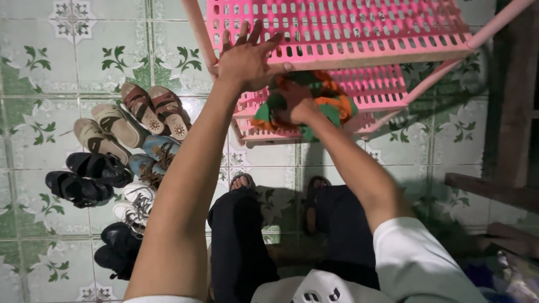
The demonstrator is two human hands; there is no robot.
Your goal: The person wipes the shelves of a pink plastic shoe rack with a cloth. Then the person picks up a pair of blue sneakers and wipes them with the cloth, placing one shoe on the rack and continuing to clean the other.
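Patterned green-and-white tiles (56, 67) spread beneath a slatted pink plastic rack (348, 33). Our left hand (247, 59) lies flat on its top shelf edge, fingers spread, gripping nothing. Our right hand (297, 101) is closed on a crumpled orange-and-green cloth (331, 104) on the lower shelf. Sandals and shoes (118, 163) crowd the floor just left of the rack.
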